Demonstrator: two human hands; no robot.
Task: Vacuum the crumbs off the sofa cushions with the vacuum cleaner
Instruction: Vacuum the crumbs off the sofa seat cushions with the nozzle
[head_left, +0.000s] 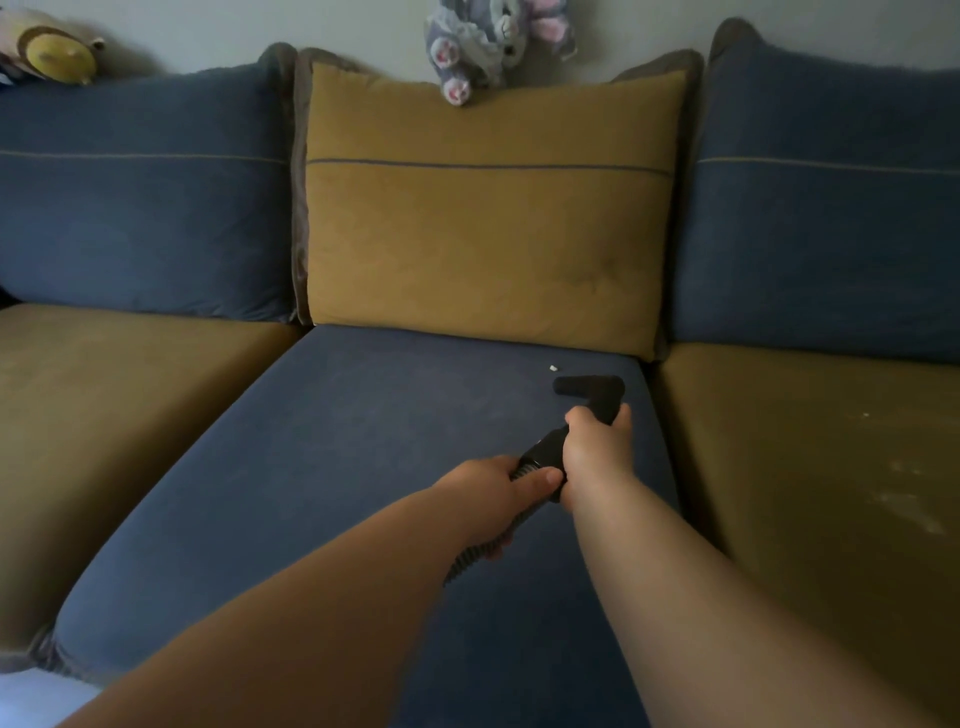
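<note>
A black vacuum nozzle lies on the blue middle seat cushion, near its back right corner. My right hand grips the black tube just behind the nozzle. My left hand holds the ribbed grey hose a little further back. One white crumb lies on the blue cushion just left of the nozzle and beyond it. Pale crumbs and smears are scattered over the mustard seat cushion on the right.
A mustard back cushion stands behind the blue seat, with blue back cushions on either side. A mustard seat cushion lies at the left. A grey plush toy and a yellow plush toy sit on top of the sofa back.
</note>
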